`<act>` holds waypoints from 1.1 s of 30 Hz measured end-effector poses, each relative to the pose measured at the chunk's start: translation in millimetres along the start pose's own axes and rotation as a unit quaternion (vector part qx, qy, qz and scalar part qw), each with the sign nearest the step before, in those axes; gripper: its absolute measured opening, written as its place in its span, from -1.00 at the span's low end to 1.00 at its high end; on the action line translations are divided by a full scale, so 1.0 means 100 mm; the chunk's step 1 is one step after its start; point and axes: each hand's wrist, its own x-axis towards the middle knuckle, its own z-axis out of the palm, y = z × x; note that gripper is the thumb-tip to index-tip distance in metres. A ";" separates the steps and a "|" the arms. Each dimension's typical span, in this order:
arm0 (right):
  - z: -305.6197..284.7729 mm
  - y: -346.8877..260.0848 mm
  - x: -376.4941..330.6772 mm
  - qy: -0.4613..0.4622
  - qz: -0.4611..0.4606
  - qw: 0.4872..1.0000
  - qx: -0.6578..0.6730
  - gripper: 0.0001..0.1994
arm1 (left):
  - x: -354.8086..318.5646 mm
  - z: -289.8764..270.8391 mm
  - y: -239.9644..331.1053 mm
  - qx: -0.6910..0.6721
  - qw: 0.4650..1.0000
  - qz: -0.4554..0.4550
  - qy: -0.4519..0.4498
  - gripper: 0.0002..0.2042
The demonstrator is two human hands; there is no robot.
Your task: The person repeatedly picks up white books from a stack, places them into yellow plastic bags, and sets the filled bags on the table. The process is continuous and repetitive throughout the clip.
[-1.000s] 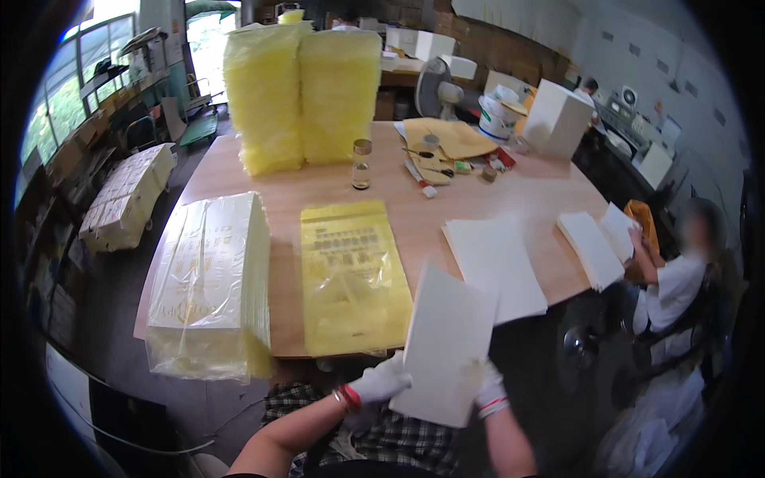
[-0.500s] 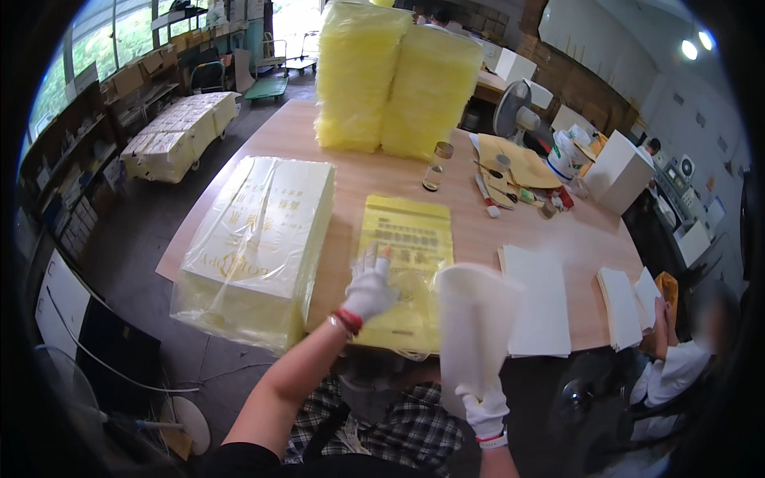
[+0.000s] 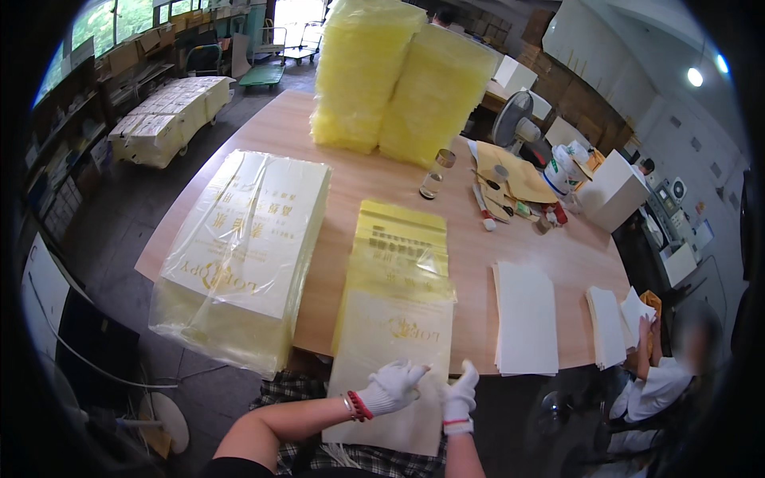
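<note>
My left hand [image 3: 394, 386], in a white glove, lies over white paper [image 3: 382, 426] with its fingers stretched to the right. My gloved right hand [image 3: 459, 398] is closed at the paper's right edge; its fingertips are partly hidden. The near part of the paper overhangs the table edge above my lap. Its far part lies within a yellow, see-through plastic bag [image 3: 402, 231] with dark print at its far end. Gold print shows on the bag above the paper. More yellow bags seem to lie beneath it.
Left of the bag stands a plastic-wrapped block of packed paper [image 3: 239, 231]. Tall yellow bag stacks [image 3: 366, 80] rise at the back. A jar [image 3: 437, 175], scissors [image 3: 496, 185] and a fan [image 3: 512, 119] are beyond. White paper stacks [image 3: 526, 319] lie right, near a seated person [image 3: 649, 382].
My right hand has brought the white paper left and laid it at the yellow bag, its far part now within. My left hand has drawn back toward me from the bag onto the paper.
</note>
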 end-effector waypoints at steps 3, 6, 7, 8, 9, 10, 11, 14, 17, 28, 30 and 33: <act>0.54 0.12 0.28 0.028 -0.109 0.992 -0.056 -0.37 | -0.27 0.32 -0.63 0.192 0.964 0.169 0.071 -0.61; 0.56 0.28 0.53 -0.127 -0.013 0.979 -0.159 -0.29 | -0.24 -0.07 -1.19 0.204 0.947 0.075 0.236 -0.70; 0.50 0.27 0.56 -0.141 -0.017 0.976 -0.166 -0.27 | -0.27 -0.02 -1.35 0.087 0.957 -0.033 0.274 -0.70; 0.45 0.24 0.52 -0.161 -0.018 0.971 -0.177 -0.24 | -0.31 0.02 -1.47 -0.039 0.935 -0.133 0.326 -0.69; 0.30 0.01 0.46 -0.208 0.019 0.957 -0.203 -0.19 | -0.34 0.01 -1.47 -0.211 0.900 -0.212 0.317 -0.68; 0.19 -0.04 0.36 -0.228 0.026 0.952 -0.204 -0.18 | -0.38 -0.11 -1.31 -0.196 0.911 -0.224 0.285 -0.67; 0.10 -0.07 0.26 -0.248 0.033 0.947 -0.204 -0.17 | -0.43 -0.25 -1.14 -0.178 0.922 -0.233 0.252 -0.65; 0.03 0.08 -0.01 -0.265 -0.016 0.952 -0.151 -0.11 | -0.75 -0.14 -1.00 -0.069 0.943 -0.220 0.241 -0.69; -0.12 0.11 -0.36 -0.311 0.002 0.947 -0.075 -0.11 | -1.04 -0.25 -0.70 -0.006 0.946 -0.283 0.158 -0.81; -0.48 0.58 -1.83 -0.372 -0.147 0.912 0.092 -0.47 | -2.65 -0.35 -0.05 -0.234 0.941 -0.227 -0.087 -0.66; -0.47 0.59 -2.03 -0.401 -0.192 0.889 0.109 -0.54 | -2.46 -0.34 0.06 -0.303 0.916 -0.259 -0.043 -0.66; -0.34 0.49 -1.55 -0.128 -0.315 0.941 -0.002 -0.65 | -2.03 -0.10 -0.33 -0.188 0.944 -0.258 0.086 -0.76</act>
